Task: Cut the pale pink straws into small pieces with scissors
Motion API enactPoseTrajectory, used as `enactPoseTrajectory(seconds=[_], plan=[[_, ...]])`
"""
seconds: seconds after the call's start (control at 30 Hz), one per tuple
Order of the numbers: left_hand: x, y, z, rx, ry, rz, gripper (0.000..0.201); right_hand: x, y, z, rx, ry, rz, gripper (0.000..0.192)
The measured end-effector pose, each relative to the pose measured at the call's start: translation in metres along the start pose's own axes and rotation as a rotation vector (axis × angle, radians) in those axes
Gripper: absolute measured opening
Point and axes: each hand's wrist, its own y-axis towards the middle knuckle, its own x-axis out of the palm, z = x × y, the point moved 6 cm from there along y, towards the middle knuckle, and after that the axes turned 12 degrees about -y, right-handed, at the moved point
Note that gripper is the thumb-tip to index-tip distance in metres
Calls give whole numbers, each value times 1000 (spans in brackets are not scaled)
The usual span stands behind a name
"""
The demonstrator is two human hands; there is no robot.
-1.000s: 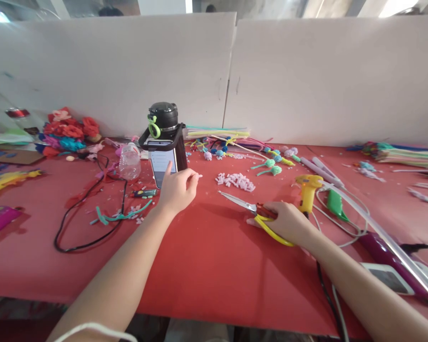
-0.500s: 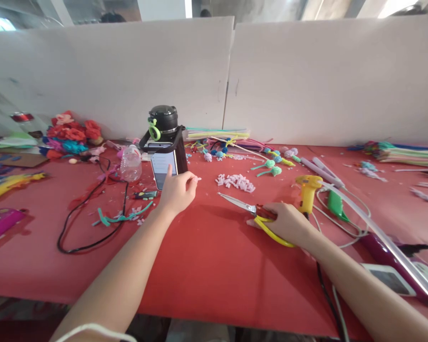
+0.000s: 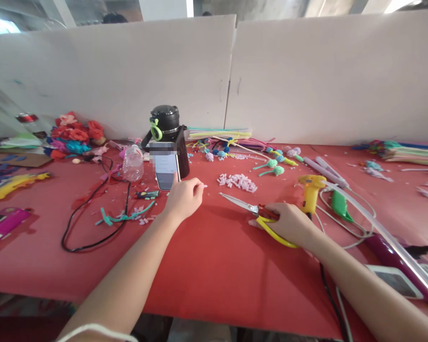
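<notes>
Pink snippet point(image 3: 205, 185), seemingly in left hand point(image 3: 184, 197)

Back edge of the red table point(image 3: 207, 280) is walled off by white panels point(image 3: 128, 71), split by a narrow seam. On the left, red, pink and blue flowers point(image 3: 76, 135) are bunched up near a red-capped bottle point(image 3: 32, 126) — and a black cable point(image 3: 66, 225) is looped across the tabletop. A crumpled-looking clear bottle point(image 3: 133, 167) is parked beside a black flask point(image 3: 166, 121). Over right, a yellow glue gun point(image 3: 310, 194) is fitted with a long clear stick point(image 3: 383, 228) — a purple power strip point(image 3: 387, 249) is partly covered by it.
</notes>
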Motion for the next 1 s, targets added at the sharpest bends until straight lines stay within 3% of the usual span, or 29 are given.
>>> enactPoseTrajectory(seconds=[0.23, 0.63, 1.0], plan=[[-15, 3, 1, 68, -37, 123, 24, 2, 0, 2, -1, 8, 3, 54], [-16, 13, -9, 106, -26, 157, 24, 3, 0, 2, -9, 12, -1, 54], [-22, 18, -3, 126, 11, 169, 25, 2, 0, 1, -8, -3, 27, 55]])
